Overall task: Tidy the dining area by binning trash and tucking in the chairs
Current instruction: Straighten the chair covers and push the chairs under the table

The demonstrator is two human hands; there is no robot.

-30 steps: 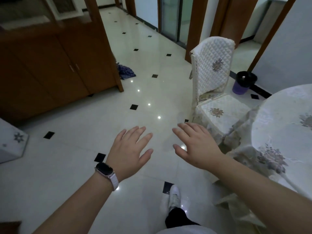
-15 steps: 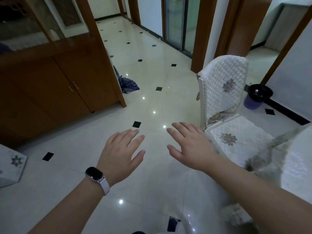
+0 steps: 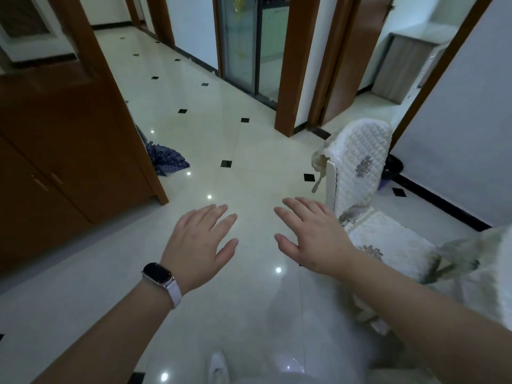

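Both hands are held out flat over the tiled floor (image 3: 249, 162), fingers straight and grasping nothing — the left hand (image 3: 198, 245), with a watch (image 3: 158, 274) on its wrist, and the right hand (image 3: 313, 235) just beside the chair (image 3: 360, 167). The chair, in a white quilted cover, stands at the table (image 3: 487, 273) edge on the right. Behind its backrest a dark bin (image 3: 393, 166) sits against the wall — mostly hidden.

A glossy cream tiled floor (image 3: 249, 151) is dotted with small black diamond insets. The wooden cabinet (image 3: 69, 151) is reddish-brown. A white quilted chair cover (image 3: 360, 153) bears a grey-lilac floral motif. The crumpled cloth (image 3: 166, 159) is dark blue and patterned, the plastic bin (image 3: 383, 184) purple with a black liner.
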